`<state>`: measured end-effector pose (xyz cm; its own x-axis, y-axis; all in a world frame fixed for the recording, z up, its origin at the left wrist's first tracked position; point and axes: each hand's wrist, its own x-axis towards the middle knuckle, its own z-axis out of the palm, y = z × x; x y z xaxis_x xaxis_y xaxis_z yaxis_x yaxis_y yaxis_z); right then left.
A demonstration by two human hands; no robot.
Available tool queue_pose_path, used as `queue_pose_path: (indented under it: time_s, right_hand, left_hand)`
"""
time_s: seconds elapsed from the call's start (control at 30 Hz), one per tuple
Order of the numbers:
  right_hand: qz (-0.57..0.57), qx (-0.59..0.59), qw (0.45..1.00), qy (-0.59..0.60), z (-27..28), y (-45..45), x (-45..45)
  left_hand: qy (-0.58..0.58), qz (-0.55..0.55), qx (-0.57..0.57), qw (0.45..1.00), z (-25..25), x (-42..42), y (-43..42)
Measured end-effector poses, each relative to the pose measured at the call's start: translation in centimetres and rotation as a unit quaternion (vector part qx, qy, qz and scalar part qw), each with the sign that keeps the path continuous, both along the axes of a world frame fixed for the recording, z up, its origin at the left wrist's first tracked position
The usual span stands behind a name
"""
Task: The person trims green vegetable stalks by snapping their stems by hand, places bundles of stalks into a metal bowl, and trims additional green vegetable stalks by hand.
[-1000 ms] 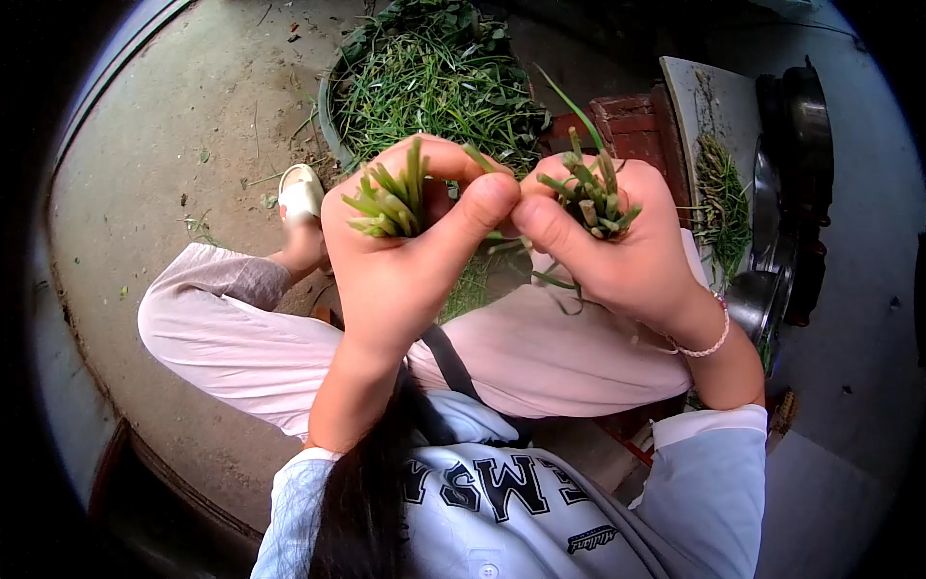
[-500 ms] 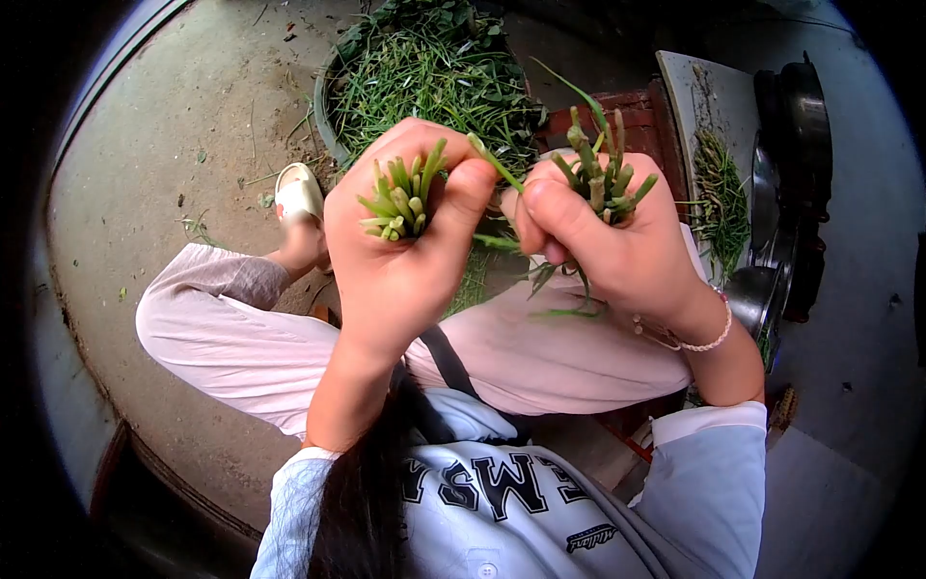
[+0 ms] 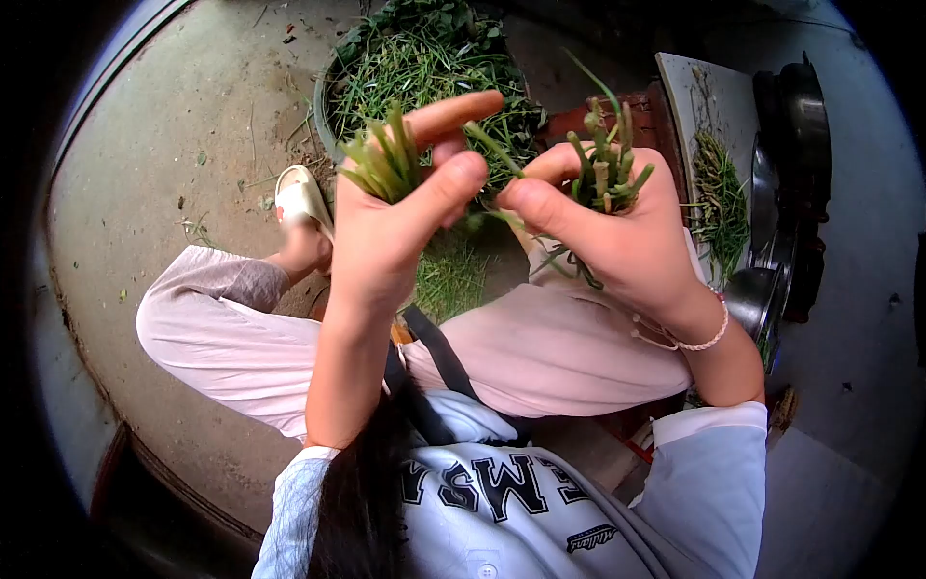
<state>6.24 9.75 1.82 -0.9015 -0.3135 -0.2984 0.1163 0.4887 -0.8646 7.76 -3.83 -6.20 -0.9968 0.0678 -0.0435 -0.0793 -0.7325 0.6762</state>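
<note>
My left hand (image 3: 395, 212) holds a bunch of pale-green stems (image 3: 386, 159), cut ends upward, in its lower fingers. Its index finger is stretched out and its thumb stands apart. In my right hand (image 3: 603, 222) is a second bunch of darker, browner-ended stems (image 3: 610, 164), gripped in the palm. A single green stem (image 3: 494, 147) sticks out from between the right thumb and index finger, toward the left thumb. Thin leaves (image 3: 571, 262) dangle below the right hand. Most of the left bunch's lower length is hidden behind the hand.
A large round tub (image 3: 328, 116) heaped with cut greens (image 3: 415, 58) stands ahead on the floor. At right, more stems (image 3: 719, 193) lie on a pale board (image 3: 680, 82), beside metal pans (image 3: 757, 294). Grass-like greens (image 3: 451, 275) lie between my knees.
My left hand has tilted and shifted slightly left, its index finger and thumb opening away from the single stem. The right thumb and index finger still pinch that stem.
</note>
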Motion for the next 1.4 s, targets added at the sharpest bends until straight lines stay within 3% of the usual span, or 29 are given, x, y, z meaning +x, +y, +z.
queue_pose_path:
  time_s: [0.17,0.3,0.37,0.5,0.53,0.63,0.7,0.77,0.83,0.9,0.93,1.03,1.1,1.17,1.2,1.33,1.4]
  right_hand:
    - [0.022,-0.06,0.998,0.008,-0.4,-0.7,0.1]
    - [0.004,-0.113,0.993,-0.028,-0.2,-1.1,0.1]
    - [0.055,-0.004,0.998,0.028,-1.0,-0.5,0.0]
    - [0.056,0.04,0.998,0.01,-0.7,-0.6,-0.4]
    - [0.045,0.001,0.999,0.016,-1.1,-0.4,-0.6]
    - [0.04,-0.043,0.998,0.038,-0.1,-0.3,-0.9]
    - [-0.047,-0.078,0.972,-0.215,1.8,-0.2,-1.1]
    - [-0.071,-0.1,0.965,-0.23,1.9,-0.4,-1.0]
    - [-0.03,-0.13,0.948,-0.287,1.6,0.1,-1.3]
    - [-0.016,-0.126,0.946,-0.297,1.7,0.3,-1.4]
    - [-0.003,-0.122,0.944,-0.306,1.6,0.3,-1.4]
    - [0.014,-0.122,0.945,-0.304,1.3,0.3,-1.4]
    - [0.037,-0.104,0.95,-0.292,1.4,0.0,-1.3]
    - [0.059,-0.086,0.955,-0.278,1.3,-0.3,-1.0]
    - [0.06,-0.089,0.96,-0.259,1.2,-0.6,-0.8]
    - [0.046,-0.145,0.958,-0.243,1.0,-0.7,-0.7]
    - [0.056,-0.091,0.968,-0.229,0.4,0.1,-1.1]
  left_hand:
    - [0.032,-0.056,0.063,0.996,0.0,0.5,1.3]
    - [-0.024,-0.071,0.09,0.993,0.5,1.0,1.4]
    - [-0.045,-0.073,0.119,0.989,0.6,1.0,1.2]
    - [-0.014,-0.045,0.109,0.993,0.4,0.8,1.4]
    - [0.003,-0.094,0.14,0.986,-0.7,0.4,0.7]
    - [0.003,0.048,0.022,0.999,-1.3,-0.2,0.8]
    - [0.016,0.118,0.022,0.993,-0.8,-0.6,0.2]
    - [0.075,0.115,0.131,0.982,-1.5,-0.6,-0.8]
    - [0.058,0.148,0.085,0.984,-0.9,-0.2,-1.4]
    - [0.016,0.242,-0.073,0.968,-0.7,0.3,-1.5]
    - [-0.011,0.278,-0.095,0.956,-0.2,0.5,-1.2]
    - [0.02,0.253,-0.18,0.95,0.4,0.6,-0.4]
    - [0.033,0.151,-0.204,0.967,0.6,0.8,-0.3]
    - [0.009,0.104,-0.073,0.992,0.7,0.9,0.9]
    - [0.01,0.096,-0.125,0.987,0.4,1.1,0.8]
    - [0.024,0.131,-0.136,0.982,0.7,1.1,1.1]
    - [0.014,0.136,-0.111,0.984,1.3,1.1,1.0]
